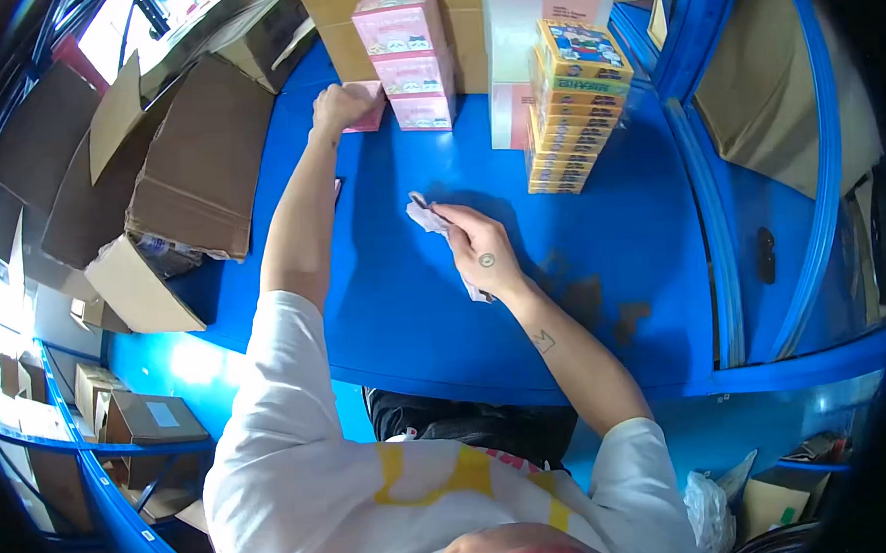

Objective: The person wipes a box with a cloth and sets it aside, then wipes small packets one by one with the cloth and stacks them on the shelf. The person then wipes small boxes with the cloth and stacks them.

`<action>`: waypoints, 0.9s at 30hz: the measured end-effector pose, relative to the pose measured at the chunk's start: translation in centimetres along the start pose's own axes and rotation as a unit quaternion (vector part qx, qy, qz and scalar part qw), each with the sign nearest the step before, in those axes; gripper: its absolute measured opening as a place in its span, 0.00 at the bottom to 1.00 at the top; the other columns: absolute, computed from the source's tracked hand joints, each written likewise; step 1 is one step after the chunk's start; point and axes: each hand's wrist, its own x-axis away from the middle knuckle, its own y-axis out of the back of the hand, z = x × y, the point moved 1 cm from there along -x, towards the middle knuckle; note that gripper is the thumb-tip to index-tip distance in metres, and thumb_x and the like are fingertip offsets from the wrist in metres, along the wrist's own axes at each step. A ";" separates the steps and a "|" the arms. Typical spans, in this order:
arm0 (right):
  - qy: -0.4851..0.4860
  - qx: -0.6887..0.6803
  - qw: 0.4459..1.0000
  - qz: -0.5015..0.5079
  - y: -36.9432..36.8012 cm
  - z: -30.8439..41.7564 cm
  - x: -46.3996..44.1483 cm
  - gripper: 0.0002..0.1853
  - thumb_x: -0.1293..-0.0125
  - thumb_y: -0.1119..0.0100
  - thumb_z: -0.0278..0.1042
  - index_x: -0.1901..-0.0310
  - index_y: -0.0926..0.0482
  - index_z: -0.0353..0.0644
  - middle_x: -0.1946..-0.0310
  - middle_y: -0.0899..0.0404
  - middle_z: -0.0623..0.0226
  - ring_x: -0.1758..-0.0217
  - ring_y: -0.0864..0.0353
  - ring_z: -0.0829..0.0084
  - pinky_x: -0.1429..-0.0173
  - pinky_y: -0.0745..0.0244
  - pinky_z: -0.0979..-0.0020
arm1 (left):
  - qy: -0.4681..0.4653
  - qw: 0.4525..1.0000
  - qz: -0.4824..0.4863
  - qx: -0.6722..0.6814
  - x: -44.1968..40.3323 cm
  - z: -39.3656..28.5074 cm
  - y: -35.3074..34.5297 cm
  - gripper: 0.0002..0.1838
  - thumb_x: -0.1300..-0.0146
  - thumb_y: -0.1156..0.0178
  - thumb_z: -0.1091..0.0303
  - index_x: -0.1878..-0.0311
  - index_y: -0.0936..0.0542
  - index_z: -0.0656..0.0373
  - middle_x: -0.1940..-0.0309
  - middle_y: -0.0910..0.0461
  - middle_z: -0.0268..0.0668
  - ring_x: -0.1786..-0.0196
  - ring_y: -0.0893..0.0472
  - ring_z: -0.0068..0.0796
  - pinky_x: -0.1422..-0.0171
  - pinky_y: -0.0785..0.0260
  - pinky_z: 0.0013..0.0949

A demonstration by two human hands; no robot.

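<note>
My left hand (342, 107) reaches to the back of the blue table, its fingers closed over the near side of a small pink box (372, 108). Right beside that box rises a stack of pink printed boxes (415, 73). Over the middle of the table, my right hand (482, 249) is closed around a pale pinkish, crumpled strip (427, 215), perhaps a cloth or wrapper. Part of it sticks out below the palm. A small dark-edged item (337, 188) lies partly hidden behind my left forearm.
A tall stack of yellow-orange boxes (573, 119) stands at back right, beside a white and pink carton (511, 113). Open cardboard boxes (201, 149) crowd the left side. Blue metal framing (711, 222) borders the right. Brown stains (584, 299) mark the blue tabletop (405, 319).
</note>
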 end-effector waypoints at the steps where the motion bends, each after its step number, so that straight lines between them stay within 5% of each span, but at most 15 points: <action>1: -0.004 -0.002 1.000 0.005 -0.1 0.0 0.0 0.19 0.43 0.45 0.12 0.48 0.20 0.30 0.51 0.16 0.52 0.55 0.14 0.58 0.51 0.18 0.69 | 0.011 1.000 -0.025 0.005 0.1 0.2 -0.2 0.38 0.47 0.39 0.37 0.50 0.20 0.69 0.54 0.18 0.55 0.56 0.18 0.53 0.50 0.24 0.44; 6: -0.012 0.028 0.999 0.038 -0.2 0.0 0.2 0.19 0.43 0.41 0.14 0.48 0.19 0.32 0.51 0.16 0.53 0.56 0.14 0.60 0.52 0.18 0.69 | 0.020 0.973 -0.152 0.172 5.1 0.1 2.0 0.37 0.43 0.42 0.40 0.46 0.26 0.69 0.49 0.21 0.56 0.49 0.20 0.56 0.43 0.27 0.47; 7: -0.010 0.045 0.998 0.048 -0.2 0.0 0.2 0.19 0.44 0.40 0.15 0.48 0.19 0.31 0.51 0.16 0.52 0.56 0.13 0.60 0.52 0.18 0.69 | -0.009 0.881 -0.086 0.465 6.3 0.4 2.2 0.35 0.42 0.42 0.44 0.43 0.28 0.68 0.46 0.23 0.55 0.47 0.21 0.55 0.41 0.28 0.49; 8: -0.009 0.062 0.996 0.059 -0.4 0.0 0.3 0.19 0.44 0.39 0.15 0.48 0.19 0.31 0.52 0.16 0.52 0.57 0.13 0.60 0.53 0.17 0.69 | -0.034 0.701 -0.015 0.712 7.9 0.7 2.5 0.34 0.40 0.42 0.48 0.40 0.31 0.67 0.44 0.25 0.55 0.45 0.22 0.55 0.40 0.30 0.50; 10: -0.027 0.024 0.997 0.070 -0.3 -0.1 0.4 0.21 0.45 0.41 0.16 0.47 0.20 0.33 0.57 0.14 0.54 0.61 0.13 0.57 0.57 0.18 0.68 | -0.059 0.379 0.178 0.906 14.4 -0.8 3.2 0.32 0.39 0.45 0.54 0.35 0.34 0.65 0.39 0.29 0.54 0.41 0.25 0.54 0.36 0.33 0.53; 13: -0.188 -0.161 0.968 -0.040 0.4 0.1 0.3 0.17 0.38 0.44 0.19 0.46 0.21 0.32 0.58 0.14 0.57 0.64 0.15 0.66 0.61 0.20 0.72 | -0.028 0.326 0.262 0.908 19.8 -2.2 1.0 0.33 0.34 0.46 0.52 0.30 0.38 0.60 0.40 0.29 0.53 0.40 0.26 0.52 0.35 0.34 0.52; 15: -0.116 -0.105 0.976 -0.149 1.3 1.3 -0.7 0.18 0.35 0.47 0.19 0.44 0.23 0.32 0.53 0.17 0.56 0.59 0.17 0.69 0.58 0.23 0.75 | -0.033 0.306 0.275 0.911 21.1 -3.0 -0.1 0.32 0.32 0.49 0.52 0.30 0.38 0.59 0.39 0.29 0.53 0.39 0.26 0.52 0.34 0.35 0.53; 18: -0.041 0.022 0.984 -0.170 3.0 3.0 -1.0 0.19 0.34 0.49 0.18 0.41 0.25 0.34 0.45 0.22 0.54 0.54 0.20 0.68 0.54 0.25 0.75 | -0.065 0.254 0.331 0.906 22.7 -4.8 -1.3 0.29 0.26 0.56 0.52 0.29 0.39 0.57 0.37 0.30 0.53 0.37 0.26 0.50 0.31 0.37 0.57; 20: 0.049 0.057 0.977 -0.200 2.9 3.7 -1.1 0.20 0.32 0.53 0.19 0.39 0.27 0.35 0.42 0.26 0.52 0.50 0.22 0.63 0.50 0.26 0.70 | -0.028 0.274 0.326 0.904 24.6 -7.0 -1.4 0.28 0.26 0.57 0.51 0.29 0.38 0.56 0.37 0.29 0.51 0.37 0.26 0.47 0.31 0.37 0.54; 21: 0.045 0.064 0.976 -0.201 2.4 3.7 -0.9 0.20 0.32 0.53 0.19 0.39 0.27 0.35 0.42 0.26 0.52 0.50 0.22 0.63 0.50 0.26 0.70 | 0.006 0.302 0.315 0.900 26.0 -8.0 -1.2 0.28 0.25 0.59 0.50 0.29 0.37 0.55 0.38 0.28 0.48 0.37 0.26 0.45 0.32 0.36 0.51; 23: 0.079 0.094 0.988 -0.095 0.6 3.4 -0.4 0.24 0.30 0.55 0.23 0.33 0.33 0.35 0.32 0.34 0.49 0.31 0.31 0.54 0.31 0.33 0.62 | 0.073 0.356 0.291 0.885 27.8 -9.3 -1.2 0.27 0.23 0.62 0.47 0.29 0.35 0.53 0.38 0.26 0.43 0.37 0.25 0.39 0.32 0.36 0.45; 25: 0.113 0.185 0.973 -0.081 -1.5 2.5 0.8 0.29 0.32 0.53 0.21 0.28 0.40 0.34 0.30 0.37 0.44 0.28 0.37 0.48 0.26 0.42 0.50 | 0.064 0.367 0.287 0.882 27.7 -9.0 -2.7 0.27 0.21 0.67 0.47 0.30 0.33 0.52 0.37 0.26 0.40 0.35 0.26 0.34 0.30 0.37 0.38; 27: 0.150 0.162 0.975 -0.029 -2.8 3.6 1.6 0.30 0.33 0.52 0.21 0.28 0.42 0.34 0.29 0.40 0.43 0.25 0.41 0.47 0.24 0.49 0.47 | 0.022 0.308 0.308 0.900 26.6 -7.6 -3.2 0.27 0.21 0.66 0.47 0.30 0.33 0.52 0.36 0.27 0.40 0.35 0.27 0.34 0.30 0.37 0.37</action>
